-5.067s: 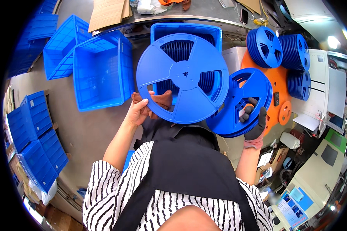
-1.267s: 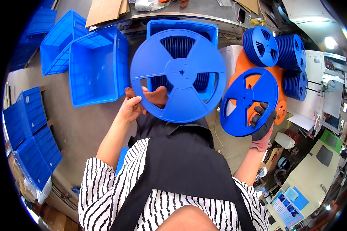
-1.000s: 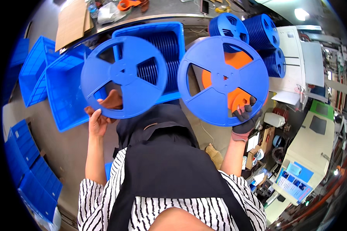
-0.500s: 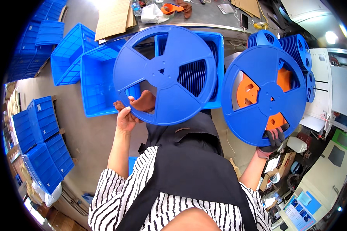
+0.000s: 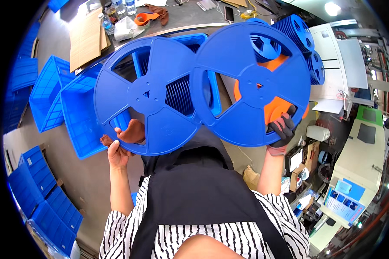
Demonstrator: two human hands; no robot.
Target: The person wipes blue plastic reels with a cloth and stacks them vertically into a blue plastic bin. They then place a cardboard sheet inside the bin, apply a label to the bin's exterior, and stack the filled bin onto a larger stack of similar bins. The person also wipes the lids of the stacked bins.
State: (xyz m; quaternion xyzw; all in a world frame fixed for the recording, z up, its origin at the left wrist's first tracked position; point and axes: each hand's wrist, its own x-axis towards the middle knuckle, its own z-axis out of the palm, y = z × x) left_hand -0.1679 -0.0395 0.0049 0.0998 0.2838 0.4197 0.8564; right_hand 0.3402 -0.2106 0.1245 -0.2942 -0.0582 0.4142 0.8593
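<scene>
My left hand (image 5: 119,156), bare, is closed on the lower left rim of a blue plastic reel disc (image 5: 156,88). Pinched with it is a brown cloth (image 5: 133,133), which shows through one of the disc's cut-outs. My right hand (image 5: 282,131), in a grey and pink glove, grips a second blue reel disc (image 5: 246,87) at its lower right rim, fingers through a cut-out. Both discs are held up side by side, the right one's edge overlapping the left one's in view. Behind the left disc, a blue crate (image 5: 217,97) holds several stacked discs (image 5: 180,97).
Empty-looking blue crates (image 5: 83,123) stand at the left. An orange part (image 5: 275,108) shows behind the right disc, near stacked blue reels (image 5: 294,32). Cardboard (image 5: 88,39), bottles and a phone (image 5: 229,14) lie on the far bench. A pale machine (image 5: 354,159) is at right.
My right hand has brought its disc leftward and up, so it now overlaps the left disc's edge. The left disc stays in my left hand; the whole view has shifted.
</scene>
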